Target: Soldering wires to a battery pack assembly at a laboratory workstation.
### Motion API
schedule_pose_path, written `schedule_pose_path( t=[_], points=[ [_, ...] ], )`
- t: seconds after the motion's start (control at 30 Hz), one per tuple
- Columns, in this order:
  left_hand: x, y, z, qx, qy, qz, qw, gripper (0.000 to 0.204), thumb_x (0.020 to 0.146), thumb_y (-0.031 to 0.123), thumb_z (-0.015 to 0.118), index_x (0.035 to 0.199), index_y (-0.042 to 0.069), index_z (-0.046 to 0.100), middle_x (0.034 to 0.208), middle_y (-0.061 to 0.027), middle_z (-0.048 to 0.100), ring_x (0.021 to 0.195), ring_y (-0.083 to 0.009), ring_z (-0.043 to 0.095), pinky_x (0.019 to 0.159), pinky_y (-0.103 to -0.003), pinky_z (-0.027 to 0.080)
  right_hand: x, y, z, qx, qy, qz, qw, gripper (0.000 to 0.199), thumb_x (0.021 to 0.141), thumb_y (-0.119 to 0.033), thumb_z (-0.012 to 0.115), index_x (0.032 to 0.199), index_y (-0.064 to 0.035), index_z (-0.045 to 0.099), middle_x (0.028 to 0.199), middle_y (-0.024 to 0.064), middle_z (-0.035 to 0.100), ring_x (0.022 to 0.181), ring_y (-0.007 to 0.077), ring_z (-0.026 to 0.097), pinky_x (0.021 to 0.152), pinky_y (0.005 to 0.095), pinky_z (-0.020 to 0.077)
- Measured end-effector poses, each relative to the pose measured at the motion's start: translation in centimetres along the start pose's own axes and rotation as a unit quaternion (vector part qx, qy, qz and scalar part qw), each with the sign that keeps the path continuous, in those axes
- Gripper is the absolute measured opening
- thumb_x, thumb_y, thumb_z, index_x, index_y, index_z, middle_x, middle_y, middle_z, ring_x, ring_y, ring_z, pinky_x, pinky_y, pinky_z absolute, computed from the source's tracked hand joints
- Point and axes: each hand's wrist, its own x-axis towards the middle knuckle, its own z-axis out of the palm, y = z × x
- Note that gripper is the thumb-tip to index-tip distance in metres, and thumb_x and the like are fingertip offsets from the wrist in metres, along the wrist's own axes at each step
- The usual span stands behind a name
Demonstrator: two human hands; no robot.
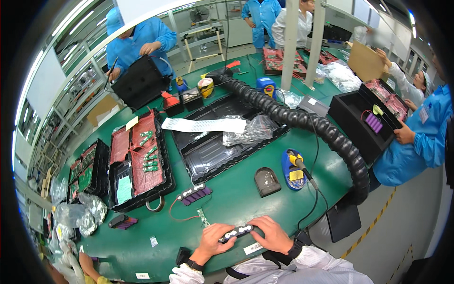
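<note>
Near the front edge of the green table, a dark battery pack (239, 231) with pale spots along its top lies between my two hands. My left hand (213, 241) grips its left end, thumb along the near side. At the other end my right hand (273, 235) has its fingers closed on the pack. Just beyond my left hand lies a small green circuit board (203, 217), joined by a red wire to a purple battery pack (196, 194). Farther left, another purple and black pack (123, 222) rests on the table.
A soldering iron stand (294, 169), grey dish (267, 182) and ribbed black hose (293, 115) lie ahead and right. Black trays (203, 163) and a case of circuit boards (163, 165) stand farther back. Clear bags (85, 213) lie left. Co-workers (416, 146) stand around the table.
</note>
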Motion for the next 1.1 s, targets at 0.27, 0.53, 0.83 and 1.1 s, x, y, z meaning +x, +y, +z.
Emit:
schedule_pose_path(
  t=[0.27, 0.53, 0.83, 1.1],
  points=[
    [0.3, -0.1, -0.3, -0.02, -0.015, -0.006, 1.0, 0.032, 0.076, 0.015, 0.083, 0.105, 0.005, 0.073, 0.093, -0.0082, 0.074, 0.077, -0.0254, 0.072, 0.068, -0.035, 0.056, 0.4, -0.2, -0.1, -0.006, -0.015, 0.013, 1.0, 0.033, 0.085, -0.006, 0.072, 0.117, -0.002, 0.066, 0.113, 0.0149, 0.069, 0.107, 0.0355, 0.063, 0.093, 0.0434, 0.0521],
    [0.5, -0.2, -0.4, -0.035, -0.015, 0.014, 0.999, 0.033, 0.075, 0.016, 0.083, 0.104, 0.004, 0.073, 0.091, -0.0098, 0.073, 0.075, -0.0257, 0.071, 0.065, -0.035, 0.055, 0.3, -0.3, 0.1, -0.008, -0.013, 0.018, 1.0, 0.033, 0.086, -0.007, 0.072, 0.118, -0.0018, 0.066, 0.114, 0.0146, 0.069, 0.107, 0.0357, 0.063, 0.094, 0.0432, 0.0519],
    [0.7, -0.2, -0.2, -0.039, -0.01, 0.027, 0.999, 0.033, 0.077, 0.017, 0.085, 0.106, 0.008, 0.074, 0.096, -0.0069, 0.072, 0.076, -0.0244, 0.071, 0.064, -0.034, 0.055, -0.8, -0.8, -0.8, 0.003, -0.012, 0.069, 0.998, 0.041, 0.087, -0.009, 0.074, 0.126, -0.0012, 0.062, 0.118, 0.0172, 0.067, 0.106, 0.0357, 0.063, 0.092, 0.0415, 0.0526],
    [0.6, 0.2, -0.4, -0.036, -0.029, 0.005, 0.999, 0.031, 0.078, 0.017, 0.084, 0.107, 0.009, 0.074, 0.1, -0.006, 0.072, 0.08, -0.0241, 0.071, 0.067, -0.034, 0.055, -1.1, -5.3, -7.3, 0.051, -0.017, 0.131, 0.99, 0.036, 0.091, -0.006, 0.073, 0.125, 0.0005, 0.065, 0.115, 0.0146, 0.069, 0.098, 0.0246, 0.068, 0.087, 0.0338, 0.0547]
  ],
)
